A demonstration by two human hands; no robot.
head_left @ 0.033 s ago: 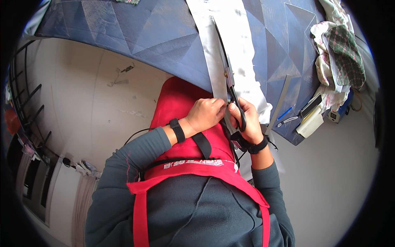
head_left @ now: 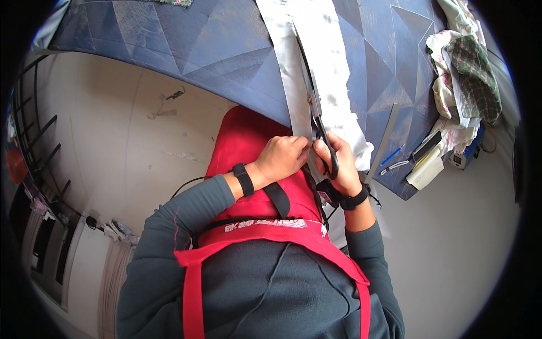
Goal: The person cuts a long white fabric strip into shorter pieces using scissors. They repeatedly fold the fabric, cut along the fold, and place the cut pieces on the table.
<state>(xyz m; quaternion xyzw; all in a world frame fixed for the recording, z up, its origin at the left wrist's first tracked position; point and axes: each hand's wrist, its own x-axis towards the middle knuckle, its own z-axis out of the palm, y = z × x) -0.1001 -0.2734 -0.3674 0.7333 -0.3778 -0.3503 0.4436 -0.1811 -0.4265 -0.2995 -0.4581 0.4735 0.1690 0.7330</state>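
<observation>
Right grip (head_left: 341, 166) clamped on scissors, left grip (head_left: 282, 153) pinched on white fabric

Nothing clearly differs from the earlier frame: both hands, the scissors (head_left: 314, 99) and the white fabric (head_left: 327, 62) keep the same places.

Nearest is the red apron (head_left: 240, 133), above which the two hands meet almost side by side. The right grip is wrapped around the black handles, thumb on the inner side. The left grip is drawn together at the near end of the fabric, just left of those handles; its fingertips are partly hidden. Each wrist wears a black band.

From the right grip the scissors stretch straight away from the person, their blades lying lengthwise along the fabric, which shows on both sides of them. The fabric runs from the left grip up across the table (head_left: 226, 73), under its blue cover of triangles, and out at the top edge.

To the right on the table lie a metal ruler (head_left: 384, 138), a blue pen (head_left: 390, 155) and, farther off, a heap of patterned cloth (head_left: 474, 79).
</observation>
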